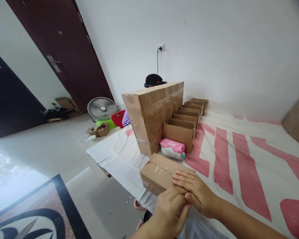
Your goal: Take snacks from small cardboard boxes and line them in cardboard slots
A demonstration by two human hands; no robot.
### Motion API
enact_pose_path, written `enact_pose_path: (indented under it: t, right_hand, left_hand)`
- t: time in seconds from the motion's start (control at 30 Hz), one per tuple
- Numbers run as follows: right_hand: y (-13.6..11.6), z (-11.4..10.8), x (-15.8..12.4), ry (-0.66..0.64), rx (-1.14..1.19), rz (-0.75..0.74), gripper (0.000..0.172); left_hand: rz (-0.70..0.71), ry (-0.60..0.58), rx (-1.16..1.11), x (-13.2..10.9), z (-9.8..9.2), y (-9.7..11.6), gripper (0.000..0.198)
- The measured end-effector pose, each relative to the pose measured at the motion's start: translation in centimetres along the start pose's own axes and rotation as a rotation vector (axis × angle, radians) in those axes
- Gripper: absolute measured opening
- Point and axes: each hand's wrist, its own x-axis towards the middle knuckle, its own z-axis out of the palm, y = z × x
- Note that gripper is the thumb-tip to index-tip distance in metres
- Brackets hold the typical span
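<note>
A closed cardboard box (pixel 160 169) lies near the front corner of the cloth-covered table. My right hand (pixel 198 191) rests on its top with the fingers stretched out flat. Beside it, at the box's near end, my left hand (pixel 170 207) is closed with its fingers curled; whatever they may hold is hidden. The two hands touch or overlap at the thumb. Clear tape shines along the box's top seam. Just behind the box sits a pink and white wipes pack (pixel 173 149).
A wall of stacked taped boxes (pixel 149 116) stands behind the box. Right of it runs a row of open cardboard boxes (pixel 179 132). A person's head (pixel 153 79) shows behind the stack. A fan (pixel 102 108) and small cartons (pixel 103 129) stand on the floor at left.
</note>
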Motion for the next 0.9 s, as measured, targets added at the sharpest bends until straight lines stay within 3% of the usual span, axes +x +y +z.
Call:
enact_pose_path:
  t: [0.13, 0.23, 0.33, 0.43, 0.53, 0.7, 0.9]
  right_hand:
    - [1.3, 0.1, -1.8, -0.071, -0.154, -0.006, 0.055]
    - [1.1, 0.3, -2.3, -0.067, -0.207, 0.019, 0.051]
    - [0.4, 0.0, -2.7, -0.083, -0.242, 0.018, 0.053]
    - [0.2, -1.0, -4.2, -0.093, -0.283, 0.007, 0.051]
    - [0.4, -2.5, -6.7, -0.069, -0.329, 0.016, 0.047]
    - [-0.2, -4.3, -11.1, 0.045, -0.38, 0.102, 0.046]
    - [-1.2, -5.3, -15.6, 0.225, -0.439, 0.266, 0.038]
  left_hand:
    - [-0.316, 0.173, 0.089, 1.0, -4.4, -5.3, 0.017]
    - [-0.603, 0.006, 0.011, 1.6, -6.1, -10.0, 0.032]
    - [-0.707, -0.17, -0.25, 1.5, -5.7, -12.5, 0.045]
    - [-0.754, -0.182, -0.373, 1.0, -4.1, -11.9, 0.053]
    - [-0.791, -0.191, -0.434, 0.6, -2.6, -9.8, 0.058]
    - [-0.845, -0.247, -0.609, 0.4, -0.5, -7.2, 0.051]
    - [-0.922, -0.137, -0.848, -0.6, 0.9, -6.9, 0.048]
